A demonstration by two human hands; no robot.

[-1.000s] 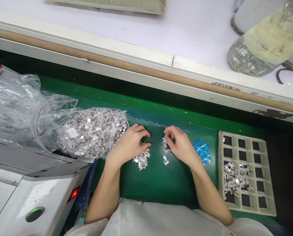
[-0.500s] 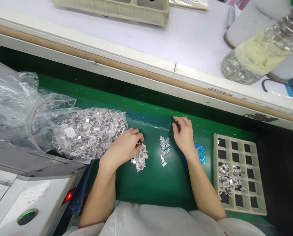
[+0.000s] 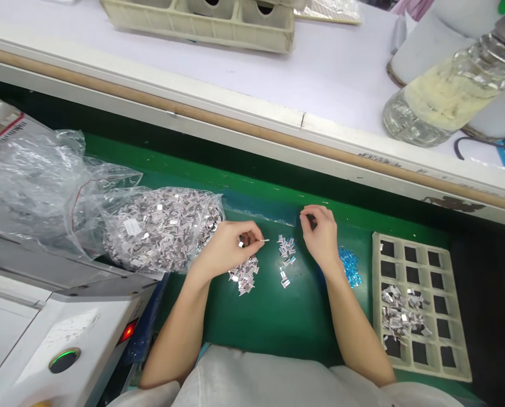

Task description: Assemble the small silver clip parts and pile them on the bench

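My left hand (image 3: 231,244) pinches a small silvery metal piece (image 3: 266,240) between thumb and fingertips. It is above a loose pile of similar metal pieces (image 3: 244,277) on the green mat. My right hand (image 3: 321,230) is closed, thumb and index finger together at the tips; whatever they hold is too small to make out. Between the hands lies a smaller group of metal pieces (image 3: 286,247), some with blue on them. Small blue pieces (image 3: 349,267) lie heaped just right of my right wrist.
A clear plastic bag (image 3: 163,226) full of metal pieces lies at left, beside a white machine (image 3: 95,325) with a red light. At right is a compartmented tray (image 3: 422,364) with metal pieces in it. A shelf (image 3: 244,79) behind carries another tray (image 3: 201,31) and a glass bottle (image 3: 447,90).
My left hand has risen from the pile and moved right, a metal piece now showing in its fingertips. My right thumb and index finger have come closer together.
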